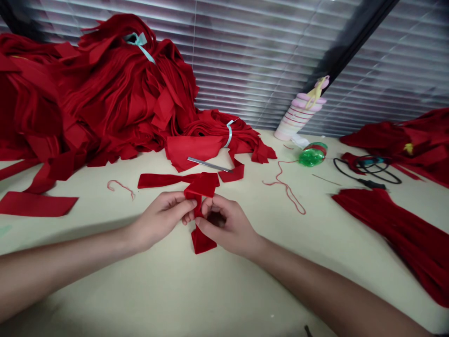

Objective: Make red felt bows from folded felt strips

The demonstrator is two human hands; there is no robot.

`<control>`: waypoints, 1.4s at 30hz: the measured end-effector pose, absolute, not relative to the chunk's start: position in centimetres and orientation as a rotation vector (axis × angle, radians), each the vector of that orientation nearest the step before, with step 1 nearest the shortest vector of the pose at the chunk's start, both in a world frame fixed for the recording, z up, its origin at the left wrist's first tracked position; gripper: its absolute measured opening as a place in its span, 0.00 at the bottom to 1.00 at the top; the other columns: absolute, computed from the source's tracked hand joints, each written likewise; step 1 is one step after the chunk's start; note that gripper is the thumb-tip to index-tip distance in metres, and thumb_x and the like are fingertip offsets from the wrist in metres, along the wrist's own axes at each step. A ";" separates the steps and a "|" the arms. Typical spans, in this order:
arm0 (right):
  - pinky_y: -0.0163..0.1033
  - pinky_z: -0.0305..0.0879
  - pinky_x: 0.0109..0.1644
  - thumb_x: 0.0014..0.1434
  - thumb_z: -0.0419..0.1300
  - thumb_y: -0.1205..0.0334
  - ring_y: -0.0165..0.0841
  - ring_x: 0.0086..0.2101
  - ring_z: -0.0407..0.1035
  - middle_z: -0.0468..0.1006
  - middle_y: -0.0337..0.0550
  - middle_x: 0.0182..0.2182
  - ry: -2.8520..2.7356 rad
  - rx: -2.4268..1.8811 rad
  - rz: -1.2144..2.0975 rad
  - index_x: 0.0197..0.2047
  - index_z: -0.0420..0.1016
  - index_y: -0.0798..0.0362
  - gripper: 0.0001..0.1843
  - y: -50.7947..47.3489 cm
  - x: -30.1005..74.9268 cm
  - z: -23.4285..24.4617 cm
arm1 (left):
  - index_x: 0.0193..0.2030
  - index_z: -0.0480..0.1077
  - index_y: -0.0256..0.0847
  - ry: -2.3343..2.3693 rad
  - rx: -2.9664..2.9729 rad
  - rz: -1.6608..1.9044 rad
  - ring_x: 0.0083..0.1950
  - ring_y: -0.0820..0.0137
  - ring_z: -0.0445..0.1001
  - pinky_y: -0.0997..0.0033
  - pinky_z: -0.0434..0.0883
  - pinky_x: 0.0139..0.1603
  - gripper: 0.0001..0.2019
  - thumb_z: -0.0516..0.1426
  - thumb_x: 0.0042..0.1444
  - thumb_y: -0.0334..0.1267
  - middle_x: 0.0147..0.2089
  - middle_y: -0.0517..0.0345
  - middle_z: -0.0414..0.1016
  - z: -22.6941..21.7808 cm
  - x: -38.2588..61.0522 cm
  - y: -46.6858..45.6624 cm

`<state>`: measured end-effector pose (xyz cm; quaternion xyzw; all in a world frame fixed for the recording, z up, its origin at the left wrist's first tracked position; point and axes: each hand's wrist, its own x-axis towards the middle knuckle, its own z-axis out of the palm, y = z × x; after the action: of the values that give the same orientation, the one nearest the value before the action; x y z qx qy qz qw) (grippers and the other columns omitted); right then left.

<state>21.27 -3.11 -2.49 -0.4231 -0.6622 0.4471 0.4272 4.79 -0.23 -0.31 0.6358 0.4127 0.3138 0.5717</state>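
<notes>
Red fabric strip (pixel 203 187) stands folded at the middle of our view, held between both hands. Our left hand (pixel 157 222) pinches its near side, thumb against fingers; our right hand (pixel 233 227) pinches lower down, thumb pressed to the strip, the other fingers curled. Its lower end hangs toward six o'clock; whether it touches the tabletop (pixel 196 295) we cannot tell.

Just beyond, toward eleven, lies one twisted red strip (pixel 157 180); we cannot tell whether it joins ours. At six o'clock the pale surface runs wide toward us, and more bare room opens at four. The far edge meets the blinds (pixel 238 51) at twelve.

Counting outward, we see one slim silver tool (pixel 210 164) at twelve, two bundles with pale blue ties (pixel 140 42) between ten and one, one green roll (pixel 312 154) at two, one pink-and-white cylinder (pixel 296 114) behind it, one looped red thread (pixel 288 189) between two and three, and one long red stack (pixel 396 234) at three.
</notes>
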 end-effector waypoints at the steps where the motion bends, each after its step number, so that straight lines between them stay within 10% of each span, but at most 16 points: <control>1: 0.32 0.55 0.23 0.50 0.57 0.68 0.25 0.22 0.58 0.67 0.35 0.22 -1.657 -1.060 1.111 0.27 0.61 0.51 0.07 -3.1 21.3 -2.5 | 0.21 0.68 0.39 0.966 1.492 0.736 0.27 0.72 0.65 0.72 0.66 0.31 0.12 0.53 0.53 0.39 0.22 0.60 0.68 -0.3 4.8 -0.2; 42: 0.34 0.56 0.24 0.51 0.57 0.64 0.26 0.22 0.59 0.64 0.32 0.21 -1.638 -1.088 1.105 0.29 0.61 0.50 0.05 -3.1 21.3 -1.9 | 0.24 0.71 0.38 0.942 1.229 0.780 0.27 0.73 0.66 0.72 0.64 0.32 0.09 0.56 0.52 0.38 0.23 0.59 0.71 -1.1 4.7 0.0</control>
<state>21.28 -3.15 -1.88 -0.4359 -0.6561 0.4427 0.4284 4.71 -0.04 -1.12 0.5403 0.4142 0.3429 0.6473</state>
